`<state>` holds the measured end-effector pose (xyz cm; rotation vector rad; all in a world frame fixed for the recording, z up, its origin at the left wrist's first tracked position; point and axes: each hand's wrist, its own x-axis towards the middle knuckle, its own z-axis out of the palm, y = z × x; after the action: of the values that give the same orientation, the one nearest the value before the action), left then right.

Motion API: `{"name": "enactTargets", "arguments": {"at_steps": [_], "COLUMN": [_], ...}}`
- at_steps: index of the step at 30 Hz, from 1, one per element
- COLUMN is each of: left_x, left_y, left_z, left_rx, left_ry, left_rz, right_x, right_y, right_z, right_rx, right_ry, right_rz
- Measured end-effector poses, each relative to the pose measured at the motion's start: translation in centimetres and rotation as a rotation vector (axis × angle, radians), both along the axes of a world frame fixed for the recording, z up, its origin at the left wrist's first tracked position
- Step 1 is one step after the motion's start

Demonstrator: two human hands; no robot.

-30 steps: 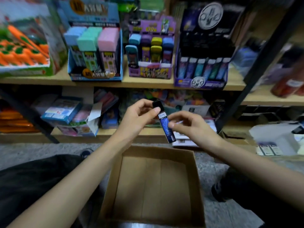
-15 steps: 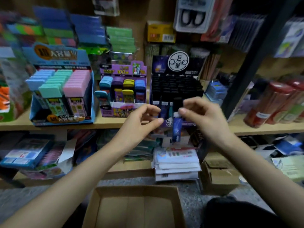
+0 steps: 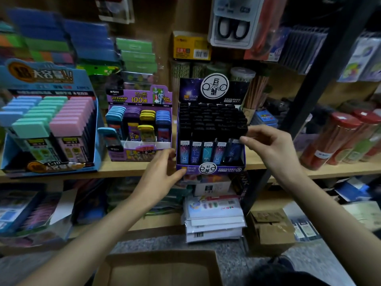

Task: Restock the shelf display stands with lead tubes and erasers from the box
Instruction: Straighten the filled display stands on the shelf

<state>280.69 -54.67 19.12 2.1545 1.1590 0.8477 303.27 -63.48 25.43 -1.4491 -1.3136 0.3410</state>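
A dark purple display stand (image 3: 210,168) full of black-capped lead tubes sits on the wooden shelf. My right hand (image 3: 272,150) pinches the black cap of a blue lead tube (image 3: 233,151), which stands in the front row's rightmost slot. My left hand (image 3: 158,176) is relaxed, its fingertips at the stand's front left corner. The brown cardboard box (image 3: 160,269) lies open below me on the floor; the part I can see holds nothing.
A purple stand (image 3: 140,150) of coloured lead cases and a blue stand (image 3: 49,166) of pastel cases sit to the left. Red-lidded pencil tubs (image 3: 340,139) and a black shelf upright (image 3: 309,104) are at right. Stacked packets (image 3: 214,219) and a small carton (image 3: 270,230) lie below.
My view rose from the box to the shelf. Both hands carried the blue lead tube up, then my right hand set it into the stand's front row while my left let go.
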Motion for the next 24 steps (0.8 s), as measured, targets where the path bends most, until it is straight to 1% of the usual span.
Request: {"name": "enactTargets", "arguments": {"at_steps": [4, 10, 17, 19, 21, 24], "left_x": [0.2, 0.3, 0.4, 0.5, 0.4, 0.5], "left_y": [-0.2, -0.4, -0.5, -0.5, -0.5, -0.7], "left_z": [-0.1, 0.1, 0.3, 0.3, 0.5, 0.7], "left_rx": [-0.009, -0.044, -0.077, -0.051, -0.006, 0.022], "left_ry": [-0.020, -0.050, -0.048, -0.040, -0.036, -0.061], "left_rz": [0.010, 0.013, 0.013, 0.021, 0.017, 0.010], "right_x": [0.0, 0.2, -0.7, -0.9, -1.2, -1.6], "right_y": [0.0, 0.4, 1.0, 0.5, -0.1, -0.5], "right_z": [-0.5, -1.3, -1.5, -1.5, -1.5, -1.5], "right_rx": [-0.002, -0.039, -0.120, -0.072, 0.035, 0.135], "right_ry": [-0.025, -0.107, -0.292, -0.389, -0.573, -0.800], "right_rz": [0.014, -0.101, -0.235, -0.287, -0.323, -0.256]}}
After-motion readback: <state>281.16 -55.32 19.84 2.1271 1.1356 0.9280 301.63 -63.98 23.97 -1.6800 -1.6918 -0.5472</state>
